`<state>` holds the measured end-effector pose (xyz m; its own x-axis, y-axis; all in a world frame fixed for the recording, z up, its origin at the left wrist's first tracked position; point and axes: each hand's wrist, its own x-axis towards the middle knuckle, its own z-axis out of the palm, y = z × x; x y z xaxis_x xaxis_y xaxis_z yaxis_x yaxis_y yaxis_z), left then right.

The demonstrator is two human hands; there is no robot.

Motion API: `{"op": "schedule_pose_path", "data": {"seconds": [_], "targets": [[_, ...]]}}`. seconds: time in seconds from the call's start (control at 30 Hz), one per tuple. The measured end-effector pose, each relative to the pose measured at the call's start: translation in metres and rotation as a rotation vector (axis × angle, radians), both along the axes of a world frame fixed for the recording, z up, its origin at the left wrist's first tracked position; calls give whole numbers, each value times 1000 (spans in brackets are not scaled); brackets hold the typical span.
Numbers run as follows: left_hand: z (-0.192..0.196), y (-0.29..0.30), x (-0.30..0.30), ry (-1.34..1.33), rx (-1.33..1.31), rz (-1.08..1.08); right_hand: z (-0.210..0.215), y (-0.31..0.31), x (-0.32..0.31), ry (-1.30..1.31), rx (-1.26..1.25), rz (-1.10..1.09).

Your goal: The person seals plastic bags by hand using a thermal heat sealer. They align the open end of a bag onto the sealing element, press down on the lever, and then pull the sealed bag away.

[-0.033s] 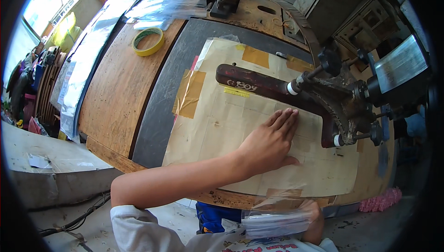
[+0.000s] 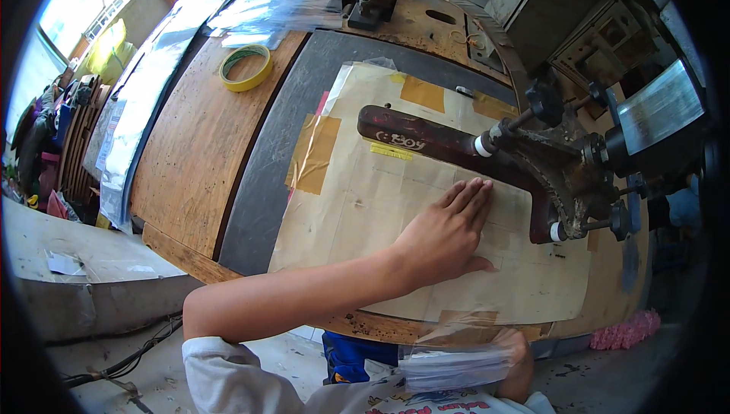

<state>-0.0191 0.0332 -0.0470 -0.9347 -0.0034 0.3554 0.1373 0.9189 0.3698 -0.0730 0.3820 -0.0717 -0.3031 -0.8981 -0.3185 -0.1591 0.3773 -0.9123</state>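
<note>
- Left hand (image 2: 449, 231): one, palm down, flat on the tan sheet; fingers together, thumb out to the side; grasping nothing visible. Reference centre for the clock positions below.
- Tan sheet (image 2: 334, 224): large, creased, taped; lies under the left hand and extends all round it.
- Right hand (image 2: 518, 347): one, at 5 o'clock, below the table edge; curled closed on the right end of the plastic bundle, fingers partly hidden.
- Plastic bundle (image 2: 456, 370): clear, layered, at 6 o'clock, before the person's shirt.
- Dark red bar (image 2: 449, 139): L-shaped, long limb at 12 o'clock, short limb at 3.
- Yellow strip (image 2: 391, 151): at 11 o'clock, beside the bar.
- Tape roll (image 2: 264, 77): yellow, at 10 o'clock, on a wooden panel (image 2: 198, 140).
- Pink fluffy bundle (image 2: 627, 328): at 4 o'clock, beyond the table edge.
</note>
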Motion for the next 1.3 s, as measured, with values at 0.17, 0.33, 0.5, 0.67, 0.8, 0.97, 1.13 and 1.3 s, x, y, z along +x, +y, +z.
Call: {"op": "schedule_pose_path", "data": {"seconds": [0.17, 0.33, 0.5, 0.67, 0.8, 0.97, 1.13, 1.3], "targets": [[-6, -1, -3, 8, -22, 1, 0, -5, 0, -2, 27, 2], [-5, 1, -3, 27, -128, 16, 1, -7, -2, -1, 32, 20], [7, 12, 7, 44, -387, 28, 2, -14, -2, 6, 36, 24], [13, 16, 15, 19, -380, -40, 3, -17, -1, 18, 24, 39], [13, 16, 20, 84, -440, 13, 6, -18, -2, 55, -22, 80], [21, 22, 25, 60, -566, 2, 12, -21, -1, 121, -103, 132], [27, 3, 18, -144, -248, -180, 11, -28, -7, 205, -239, 209], [29, -37, 13, -338, 146, -287, 11, -41, -12, 249, -404, 258]]}}
